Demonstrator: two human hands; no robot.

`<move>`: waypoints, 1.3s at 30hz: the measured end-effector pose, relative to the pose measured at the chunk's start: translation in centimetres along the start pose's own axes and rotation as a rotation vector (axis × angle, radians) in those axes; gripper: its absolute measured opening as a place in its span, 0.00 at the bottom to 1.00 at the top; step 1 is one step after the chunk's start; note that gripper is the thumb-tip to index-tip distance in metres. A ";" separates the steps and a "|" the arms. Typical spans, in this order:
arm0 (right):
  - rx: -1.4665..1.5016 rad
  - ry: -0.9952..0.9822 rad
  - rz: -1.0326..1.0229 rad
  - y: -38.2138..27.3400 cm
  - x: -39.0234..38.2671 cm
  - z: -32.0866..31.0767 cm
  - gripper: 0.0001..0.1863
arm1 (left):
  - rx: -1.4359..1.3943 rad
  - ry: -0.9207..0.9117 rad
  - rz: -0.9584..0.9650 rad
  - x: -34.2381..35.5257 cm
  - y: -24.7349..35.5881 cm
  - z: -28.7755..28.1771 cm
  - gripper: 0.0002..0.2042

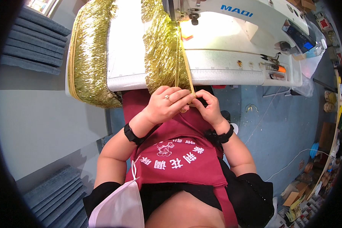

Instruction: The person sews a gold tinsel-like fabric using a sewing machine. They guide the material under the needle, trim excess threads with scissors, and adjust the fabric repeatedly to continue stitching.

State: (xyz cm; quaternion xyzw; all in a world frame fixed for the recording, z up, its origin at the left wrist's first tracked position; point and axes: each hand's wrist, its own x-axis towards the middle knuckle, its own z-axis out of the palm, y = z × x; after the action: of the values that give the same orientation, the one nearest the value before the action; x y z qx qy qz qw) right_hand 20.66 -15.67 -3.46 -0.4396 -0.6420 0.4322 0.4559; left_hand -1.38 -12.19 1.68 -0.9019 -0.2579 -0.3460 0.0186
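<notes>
A strip of gold tinsel fringe (159, 57) runs down from under the needle of a white sewing machine (231, 15) and over the table's front edge. Along its right side lies a narrow gold trim (187, 64). My left hand (169, 99) is closed at the strip's lower end, its fingers on the trim. My right hand (208, 106) pinches the same trim between thumb and forefinger, touching the left fingertips. What lies under the left palm is hidden. Another thick bundle of gold tinsel fringe (89, 57) drapes over the table's left end.
The white sewing table (224, 76) has a ruler along its front edge. A tray at its right holds an orange-handled tool (280, 68). Stacked blue-grey fabric pieces (36, 41) sit at far left, with more (59, 195) below. A white cable crosses the floor at right.
</notes>
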 end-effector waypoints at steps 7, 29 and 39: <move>-0.089 -0.061 -0.248 -2.4 -0.2 -2.0 0.01 | -0.086 -0.103 -0.004 1.5 1.1 1.4 0.21; 0.128 -0.371 0.049 8.2 -1.3 6.0 0.20 | -0.288 -0.254 0.134 0.3 -0.8 3.0 0.16; -0.717 0.067 -0.240 -0.3 1.6 -7.0 0.10 | -0.292 -0.262 0.119 -0.1 -0.7 3.5 0.17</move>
State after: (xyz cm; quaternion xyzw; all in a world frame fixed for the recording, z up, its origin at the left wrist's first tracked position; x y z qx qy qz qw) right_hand 27.03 -13.15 -1.41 -0.5066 -0.7843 0.1088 0.3411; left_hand 0.36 -10.93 -1.13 -0.9459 -0.1515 -0.2579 -0.1258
